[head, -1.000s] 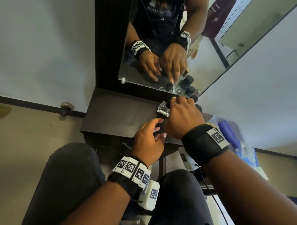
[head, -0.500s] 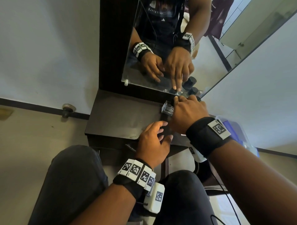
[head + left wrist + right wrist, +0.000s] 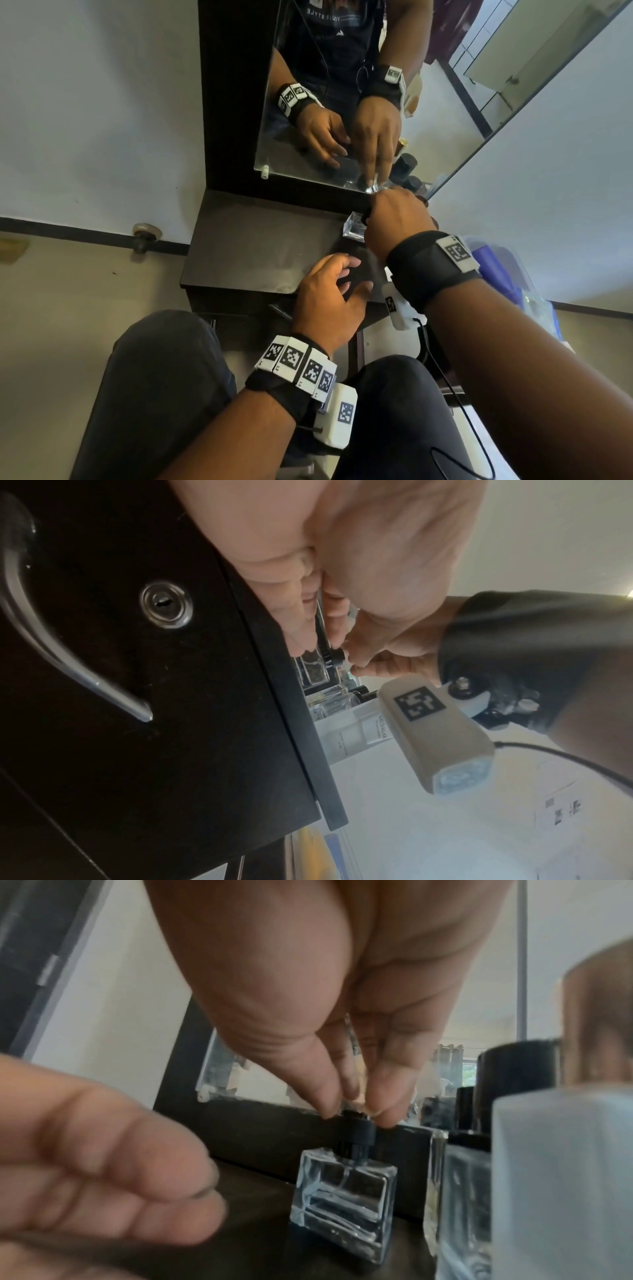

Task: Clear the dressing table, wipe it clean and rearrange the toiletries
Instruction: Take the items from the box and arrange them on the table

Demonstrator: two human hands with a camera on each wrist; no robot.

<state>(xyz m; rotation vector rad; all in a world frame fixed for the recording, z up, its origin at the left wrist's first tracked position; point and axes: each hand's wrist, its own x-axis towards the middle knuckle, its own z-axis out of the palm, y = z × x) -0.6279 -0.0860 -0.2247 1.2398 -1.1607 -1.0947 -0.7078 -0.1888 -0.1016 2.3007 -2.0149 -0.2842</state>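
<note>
Perfume bottle (image 3: 342,1199): clear glass, square and flat with thick walls, black round spray top; it stands upright on the table, near the mirror's lower frame.
Right hand (image 3: 394,222): above the bottle, fingers pointing down; the fingertips (image 3: 329,1107) pinch the black spray top (thumb on one side, the other fingers opposite).
Left hand (image 3: 329,301): near the front edge of the table, fingers loosely bent and spread, holding nothing; it lies just before the bottle, not touching it.
Dressing table (image 3: 246,253): dark, smooth top with a dull shine.
Other bottles (image 3: 469,1191): glass with black caps, standing close on the right of the held bottle; they seem to touch one another, but the picture is blurred there.
Mirror (image 3: 308,137): flat glass in a dark frame, reflecting both hands.
</note>
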